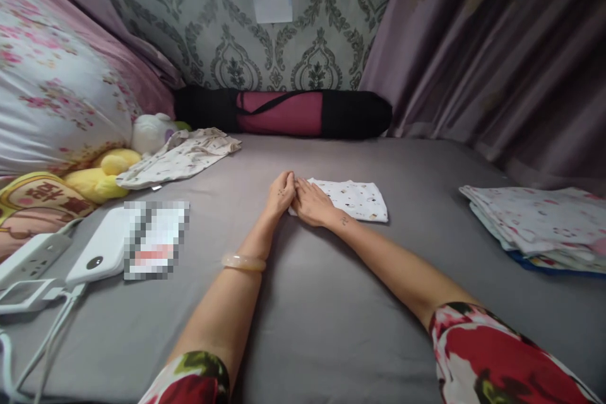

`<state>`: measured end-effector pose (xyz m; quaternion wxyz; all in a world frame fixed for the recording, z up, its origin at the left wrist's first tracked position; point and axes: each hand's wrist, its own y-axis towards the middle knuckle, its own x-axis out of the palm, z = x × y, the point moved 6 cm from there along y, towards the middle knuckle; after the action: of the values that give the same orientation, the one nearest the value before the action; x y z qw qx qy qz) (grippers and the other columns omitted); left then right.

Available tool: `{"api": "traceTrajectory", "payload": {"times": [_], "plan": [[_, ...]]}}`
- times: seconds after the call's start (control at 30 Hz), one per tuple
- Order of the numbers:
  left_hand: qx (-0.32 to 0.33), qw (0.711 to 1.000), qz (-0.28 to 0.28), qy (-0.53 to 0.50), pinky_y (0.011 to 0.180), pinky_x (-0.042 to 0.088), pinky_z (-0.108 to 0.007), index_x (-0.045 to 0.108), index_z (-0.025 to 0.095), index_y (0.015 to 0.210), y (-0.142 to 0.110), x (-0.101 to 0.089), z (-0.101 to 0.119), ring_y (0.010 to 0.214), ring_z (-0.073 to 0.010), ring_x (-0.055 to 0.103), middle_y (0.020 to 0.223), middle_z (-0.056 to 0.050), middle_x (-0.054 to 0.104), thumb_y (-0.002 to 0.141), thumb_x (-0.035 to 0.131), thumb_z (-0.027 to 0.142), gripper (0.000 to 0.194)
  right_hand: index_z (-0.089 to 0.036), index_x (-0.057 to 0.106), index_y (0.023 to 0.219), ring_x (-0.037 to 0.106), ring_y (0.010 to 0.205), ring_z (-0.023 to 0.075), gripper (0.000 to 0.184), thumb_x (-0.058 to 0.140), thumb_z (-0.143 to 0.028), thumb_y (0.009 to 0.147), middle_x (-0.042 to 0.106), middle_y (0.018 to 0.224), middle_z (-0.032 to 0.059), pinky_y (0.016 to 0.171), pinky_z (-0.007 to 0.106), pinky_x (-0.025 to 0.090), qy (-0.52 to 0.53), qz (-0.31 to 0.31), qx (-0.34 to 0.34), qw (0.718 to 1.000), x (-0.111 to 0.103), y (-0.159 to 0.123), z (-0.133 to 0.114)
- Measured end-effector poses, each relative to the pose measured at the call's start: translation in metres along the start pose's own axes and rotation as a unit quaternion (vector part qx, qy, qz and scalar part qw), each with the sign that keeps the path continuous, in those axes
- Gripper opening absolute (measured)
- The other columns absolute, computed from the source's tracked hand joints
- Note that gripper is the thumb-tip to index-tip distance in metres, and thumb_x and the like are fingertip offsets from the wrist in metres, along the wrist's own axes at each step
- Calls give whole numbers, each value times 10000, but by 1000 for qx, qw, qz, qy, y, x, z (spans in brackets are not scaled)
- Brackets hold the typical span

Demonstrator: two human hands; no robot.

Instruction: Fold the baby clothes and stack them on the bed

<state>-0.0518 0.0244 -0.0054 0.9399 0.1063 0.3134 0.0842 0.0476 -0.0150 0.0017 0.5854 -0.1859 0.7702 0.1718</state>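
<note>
A small folded white cloth (362, 201) with a scattered print lies on the grey bed sheet, in the middle of the view. My right hand (312, 203) rests flat over its left part, fingers stretched out and pointing left. Against those fingertips, my left hand (283, 192) is closed at the cloth's left edge. Its fingers curl inward, and the bit of cloth they grip is mostly hidden. A pale bangle (243, 262) circles my left forearm.
Folded printed cloths (540, 221) form a stack at right. At left are another printed garment (184, 158), plush toys (101, 177), a white power bank (101, 252), a power strip (35, 259) and cables. A long black-and-maroon bag (284, 115) lies along the wall.
</note>
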Motion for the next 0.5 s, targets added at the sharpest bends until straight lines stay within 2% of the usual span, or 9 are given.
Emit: {"api": "traceTrajectory", "payload": {"times": [0.1, 0.2, 0.33, 0.43, 0.5], "plan": [[12, 1000, 6, 10, 969, 455, -328, 645, 143, 1138, -1, 0, 3, 1095, -212, 622, 1131, -113, 698, 960, 381, 284, 348, -20, 292, 1492, 225, 1448, 238, 637, 194, -398, 988, 280, 1557, 168, 1183, 385, 147, 10, 9, 1, 1000, -13, -6, 8], [41, 998, 5, 38, 994, 444, -329, 624, 143, 1172, -4, 1, 11, 1136, -212, 608, 1191, -119, 674, 965, 377, 276, 349, -28, 286, 1496, 185, 1460, 242, 640, 194, -409, 990, 250, 1569, 164, 1188, 411, 122, 0, 28, 27, 999, -28, -20, 30], [132, 984, -18, 119, 1089, 366, -364, 572, 123, 1244, -14, 11, 32, 1264, -222, 522, 1285, -138, 619, 974, 364, 277, 374, -63, 301, 1498, 167, 1463, 263, 626, 191, -415, 992, 230, 1575, 165, 1180, 465, 123, -30, 31, 68, 997, -40, -45, 68], [191, 959, -67, 198, 1165, 240, -431, 511, 132, 1322, -26, 22, 44, 1392, -245, 369, 1413, -134, 518, 983, 349, 321, 420, -118, 330, 1496, 170, 1460, 288, 610, 188, -434, 994, 226, 1580, 152, 1166, 501, 145, -42, 13, 73, 996, -35, -60, 85], [191, 942, -127, 247, 1174, 205, -468, 465, 135, 1371, -32, 32, 44, 1425, -266, 305, 1478, -138, 440, 989, 329, 361, 464, -143, 339, 1496, 178, 1458, 292, 595, 189, -431, 997, 248, 1575, 139, 1164, 507, 140, -43, 4, 70, 997, -28, -66, 89]]}}
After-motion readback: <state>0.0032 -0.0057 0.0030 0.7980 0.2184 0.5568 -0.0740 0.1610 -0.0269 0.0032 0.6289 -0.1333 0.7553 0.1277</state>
